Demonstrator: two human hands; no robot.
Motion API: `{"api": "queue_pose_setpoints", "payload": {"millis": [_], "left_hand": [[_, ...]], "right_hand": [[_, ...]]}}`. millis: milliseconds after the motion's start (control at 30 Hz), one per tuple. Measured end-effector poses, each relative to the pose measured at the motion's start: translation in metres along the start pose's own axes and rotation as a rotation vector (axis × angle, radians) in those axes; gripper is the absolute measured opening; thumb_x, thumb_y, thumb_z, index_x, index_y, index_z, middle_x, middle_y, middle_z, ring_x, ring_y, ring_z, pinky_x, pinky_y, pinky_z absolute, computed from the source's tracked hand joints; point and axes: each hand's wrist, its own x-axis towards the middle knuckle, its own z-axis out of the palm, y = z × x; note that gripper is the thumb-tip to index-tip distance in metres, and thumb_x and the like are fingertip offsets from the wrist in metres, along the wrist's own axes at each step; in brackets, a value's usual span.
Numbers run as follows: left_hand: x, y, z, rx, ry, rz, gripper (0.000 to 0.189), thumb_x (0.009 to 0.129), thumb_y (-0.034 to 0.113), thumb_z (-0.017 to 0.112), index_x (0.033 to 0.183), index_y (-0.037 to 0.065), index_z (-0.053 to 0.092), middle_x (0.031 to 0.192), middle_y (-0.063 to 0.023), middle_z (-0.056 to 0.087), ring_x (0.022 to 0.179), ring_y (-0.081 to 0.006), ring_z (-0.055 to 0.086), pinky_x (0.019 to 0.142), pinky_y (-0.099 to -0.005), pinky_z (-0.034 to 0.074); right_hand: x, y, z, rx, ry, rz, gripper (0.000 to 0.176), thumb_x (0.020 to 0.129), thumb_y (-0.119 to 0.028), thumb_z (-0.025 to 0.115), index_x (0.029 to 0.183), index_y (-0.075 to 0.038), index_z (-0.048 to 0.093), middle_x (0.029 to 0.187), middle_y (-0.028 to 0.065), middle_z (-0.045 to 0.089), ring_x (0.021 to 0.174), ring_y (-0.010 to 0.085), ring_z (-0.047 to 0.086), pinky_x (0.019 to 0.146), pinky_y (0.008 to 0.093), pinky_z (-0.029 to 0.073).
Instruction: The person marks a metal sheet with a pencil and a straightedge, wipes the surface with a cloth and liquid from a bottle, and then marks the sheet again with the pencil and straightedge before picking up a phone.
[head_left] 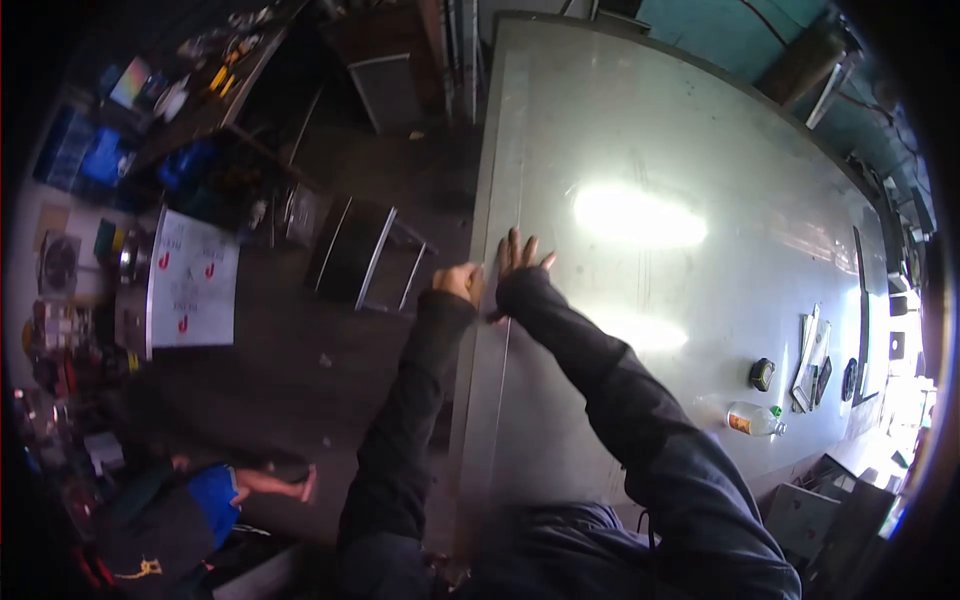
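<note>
A large shiny metal sheet [600,130] covers the worktable, with a narrow strip or seam [487,370] running along its left side. At that left edge, my left hand [460,283] is closed, its fingers curled at the rim; what they grip, if anything, is hidden. Just right of it, my right hand [521,262] lies on the sheet near the seam, fingers spread, holding nothing.
On the sheet at the right are a tape measure [762,374], a plastic bottle [752,420] lying down and some flat metal tools [811,362]. A metal frame [385,260] stands left of the table. A person [185,515] is at the lower left.
</note>
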Motion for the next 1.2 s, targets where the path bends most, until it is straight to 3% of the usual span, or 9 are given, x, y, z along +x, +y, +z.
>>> {"api": "queue_pose_setpoints", "payload": {"millis": [300, 467, 600, 667, 800, 867, 933, 1167, 1200], "left_hand": [[0.242, -0.025, 0.047, 0.164, 0.112, 0.089, 0.022, 0.078, 0.025, 0.056, 0.080, 0.007, 0.068, 0.076, -0.0150, 0.064, 0.075, -0.0323, 0.062, 0.073, -0.0377, 0.048], [0.278, -0.016, 0.043, 0.119, 0.107, 0.118, 0.021, 0.078, 0.025, 0.057, 0.082, 0.008, 0.068, 0.080, -0.0150, 0.065, 0.076, -0.0331, 0.061, 0.072, -0.0386, 0.048], [0.253, -0.010, 0.037, 0.180, 0.070, 0.065, 0.020, 0.077, 0.026, 0.058, 0.080, 0.009, 0.069, 0.077, -0.0146, 0.065, 0.074, -0.0337, 0.061, 0.070, -0.0390, 0.048], [0.219, -0.024, 0.039, 0.164, 0.098, 0.191, 0.020, 0.075, 0.024, 0.058, 0.074, 0.007, 0.067, 0.072, -0.0148, 0.063, 0.068, -0.0324, 0.061, 0.067, -0.0400, 0.048], [0.080, -0.016, 0.008, 0.056, -0.011, 0.185, 0.016, 0.078, 0.020, 0.056, 0.076, 0.006, 0.065, 0.073, -0.0158, 0.062, 0.069, -0.0337, 0.061, 0.061, -0.0388, 0.049], [-0.007, 0.004, -0.015, 0.021, -0.184, -0.060, 0.017, 0.080, 0.019, 0.054, 0.083, 0.006, 0.064, 0.075, -0.0168, 0.062, 0.072, -0.0341, 0.061, 0.062, -0.0380, 0.049], [-0.114, -0.003, -0.012, 0.033, -0.077, 0.033, 0.018, 0.081, 0.015, 0.054, 0.093, 0.004, 0.062, 0.080, -0.0171, 0.062, 0.073, -0.0346, 0.061, 0.063, -0.0375, 0.050], [-0.445, 0.063, -0.077, -0.025, -0.139, -0.449, 0.021, 0.083, 0.024, 0.055, 0.095, 0.009, 0.065, 0.083, -0.0154, 0.063, 0.073, -0.0325, 0.061, 0.065, -0.0388, 0.050], [-0.476, 0.065, -0.083, 0.038, -0.259, -0.600, 0.019, 0.084, 0.020, 0.055, 0.095, 0.007, 0.064, 0.083, -0.0155, 0.063, 0.074, -0.0316, 0.062, 0.066, -0.0365, 0.050]], "right_hand": [[0.000, -0.002, -0.002, 0.020, -0.056, 0.014, 0.136, 0.045, -0.052, 0.082, 0.140, -0.003, -0.003, 0.146, 0.0151, -0.012, 0.133, 0.0424, -0.003, 0.095, 0.0690, 0.020], [0.007, -0.003, 0.013, 0.034, -0.018, 0.026, 0.135, 0.047, -0.051, 0.082, 0.140, -0.005, -0.005, 0.146, 0.0141, -0.015, 0.133, 0.0412, -0.007, 0.095, 0.0685, 0.020], [0.005, -0.003, 0.009, 0.041, -0.026, 0.019, 0.134, 0.047, -0.052, 0.081, 0.140, -0.005, -0.003, 0.146, 0.0140, -0.014, 0.133, 0.0417, -0.006, 0.094, 0.0688, 0.022], [0.001, -0.001, 0.003, 0.055, -0.047, 0.009, 0.134, 0.047, -0.052, 0.081, 0.140, -0.005, -0.003, 0.146, 0.0142, -0.013, 0.133, 0.0422, -0.005, 0.094, 0.0690, 0.022], [0.001, -0.003, 0.001, 0.026, -0.042, 0.014, 0.134, 0.046, -0.054, 0.081, 0.140, -0.005, -0.002, 0.146, 0.0145, -0.012, 0.132, 0.0438, -0.003, 0.092, 0.0702, 0.022], [0.002, -0.002, 0.002, 0.006, -0.041, 0.007, 0.136, 0.046, -0.056, 0.080, 0.140, -0.005, -0.003, 0.146, 0.0143, -0.013, 0.132, 0.0444, -0.003, 0.091, 0.0709, 0.023], [0.002, -0.004, 0.001, 0.021, -0.048, 0.034, 0.137, 0.045, -0.053, 0.082, 0.141, -0.008, -0.005, 0.146, 0.0124, -0.015, 0.132, 0.0437, -0.005, 0.092, 0.0715, 0.021], [0.004, 0.000, 0.000, -0.092, -0.011, -0.008, 0.136, 0.047, -0.061, 0.077, 0.140, -0.008, -0.006, 0.147, 0.0109, -0.015, 0.132, 0.0449, -0.001, 0.089, 0.0710, 0.027], [0.008, -0.004, 0.002, -0.104, -0.012, 0.030, 0.135, 0.047, -0.063, 0.075, 0.140, -0.008, -0.004, 0.147, 0.0099, -0.012, 0.133, 0.0430, 0.002, 0.091, 0.0682, 0.029]]}}
